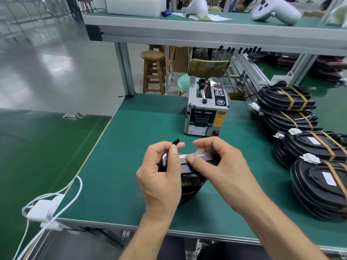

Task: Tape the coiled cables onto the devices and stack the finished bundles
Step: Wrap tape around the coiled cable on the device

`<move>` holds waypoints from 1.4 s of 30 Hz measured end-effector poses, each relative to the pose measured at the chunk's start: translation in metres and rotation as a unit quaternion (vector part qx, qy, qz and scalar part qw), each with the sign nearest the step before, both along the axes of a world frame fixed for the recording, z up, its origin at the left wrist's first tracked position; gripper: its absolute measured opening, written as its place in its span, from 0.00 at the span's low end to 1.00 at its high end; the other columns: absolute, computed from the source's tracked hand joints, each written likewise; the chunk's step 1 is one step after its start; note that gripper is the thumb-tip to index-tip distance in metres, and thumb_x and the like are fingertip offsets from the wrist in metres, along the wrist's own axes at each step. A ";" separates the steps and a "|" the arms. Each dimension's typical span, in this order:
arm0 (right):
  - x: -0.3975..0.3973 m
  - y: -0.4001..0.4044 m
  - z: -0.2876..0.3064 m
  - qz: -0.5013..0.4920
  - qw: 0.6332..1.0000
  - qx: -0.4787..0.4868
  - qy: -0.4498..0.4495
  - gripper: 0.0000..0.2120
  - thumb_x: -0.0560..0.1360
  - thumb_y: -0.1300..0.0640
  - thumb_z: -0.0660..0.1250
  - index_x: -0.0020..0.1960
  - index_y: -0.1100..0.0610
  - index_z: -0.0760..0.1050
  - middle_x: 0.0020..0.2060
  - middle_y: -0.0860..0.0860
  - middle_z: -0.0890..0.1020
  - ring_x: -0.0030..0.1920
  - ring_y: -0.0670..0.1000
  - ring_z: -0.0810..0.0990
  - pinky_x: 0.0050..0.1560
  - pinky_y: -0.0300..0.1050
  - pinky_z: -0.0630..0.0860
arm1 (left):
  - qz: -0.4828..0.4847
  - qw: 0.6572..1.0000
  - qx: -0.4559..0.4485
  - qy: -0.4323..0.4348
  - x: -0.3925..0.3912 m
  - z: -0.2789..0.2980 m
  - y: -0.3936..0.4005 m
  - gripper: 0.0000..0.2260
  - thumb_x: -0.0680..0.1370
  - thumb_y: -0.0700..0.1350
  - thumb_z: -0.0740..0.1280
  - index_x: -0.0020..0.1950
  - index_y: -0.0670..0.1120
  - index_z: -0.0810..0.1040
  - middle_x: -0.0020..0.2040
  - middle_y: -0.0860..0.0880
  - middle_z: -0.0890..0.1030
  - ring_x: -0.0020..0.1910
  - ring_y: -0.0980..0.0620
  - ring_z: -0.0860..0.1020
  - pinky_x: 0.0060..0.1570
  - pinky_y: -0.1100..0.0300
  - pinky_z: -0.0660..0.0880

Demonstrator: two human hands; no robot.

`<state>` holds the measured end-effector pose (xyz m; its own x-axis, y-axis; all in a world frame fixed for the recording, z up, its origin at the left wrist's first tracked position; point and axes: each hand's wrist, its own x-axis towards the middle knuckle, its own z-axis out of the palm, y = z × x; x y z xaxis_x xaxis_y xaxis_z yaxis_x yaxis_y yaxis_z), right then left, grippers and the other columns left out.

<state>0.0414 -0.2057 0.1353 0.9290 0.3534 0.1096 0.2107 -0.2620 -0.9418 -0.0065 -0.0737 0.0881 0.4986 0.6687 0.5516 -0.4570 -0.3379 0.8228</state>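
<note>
hands [161, 177] [219, 166] grip device [189, 166]; left fingers [173, 149] pinch black tape [176, 142].

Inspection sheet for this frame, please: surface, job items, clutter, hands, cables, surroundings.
Surface: green matted workbench.
Job's things: black-and-silver device held in both hands; short black tape strip at left fingertips; stacks of black taped bundles at right; grey tape dispenser machine behind.
Clutter: nothing seen.
Hands: left hand pinches the strip; right hand grips the device.
Cables: white cable with adapter at bench corner.
Surroundings: wooden stool, upper shelf.
</note>
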 end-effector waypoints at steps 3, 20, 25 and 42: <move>-0.003 0.003 -0.002 -0.008 1.000 0.003 0.005 0.15 0.71 0.45 0.81 0.54 0.42 0.81 0.46 0.42 0.83 0.44 0.42 0.81 0.44 0.32 0.76 | 0.000 1.000 0.004 0.002 -0.001 0.000 0.001 0.03 0.84 0.48 0.67 0.52 0.56 0.78 0.50 0.58 0.89 0.52 0.54 0.88 0.51 0.64 0.81; 0.007 0.007 0.035 0.040 0.983 -0.069 -0.166 0.03 0.77 0.52 0.75 0.49 0.44 0.84 0.45 0.40 0.83 0.54 0.41 0.80 0.51 0.26 0.68 | -0.012 1.000 0.010 0.012 -0.004 0.001 0.001 0.04 0.83 0.48 0.69 0.51 0.57 0.80 0.47 0.60 0.87 0.48 0.56 0.87 0.48 0.69 0.78; 0.012 0.010 0.035 0.060 0.981 -0.087 -0.162 0.03 0.77 0.51 0.74 0.49 0.44 0.84 0.44 0.40 0.83 0.54 0.42 0.80 0.52 0.25 0.67 | -0.013 1.000 0.024 0.012 -0.004 0.001 0.001 0.03 0.83 0.48 0.68 0.51 0.56 0.79 0.47 0.62 0.87 0.47 0.58 0.86 0.47 0.70 0.77; 0.014 0.007 0.036 0.082 0.980 -0.093 -0.153 0.04 0.77 0.53 0.73 0.44 0.45 0.82 0.43 0.42 0.84 0.50 0.43 0.81 0.50 0.26 0.69 | -0.017 0.999 0.030 0.019 -0.002 0.000 -0.001 0.01 0.83 0.50 0.68 0.53 0.56 0.80 0.46 0.61 0.85 0.43 0.57 0.85 0.45 0.70 0.77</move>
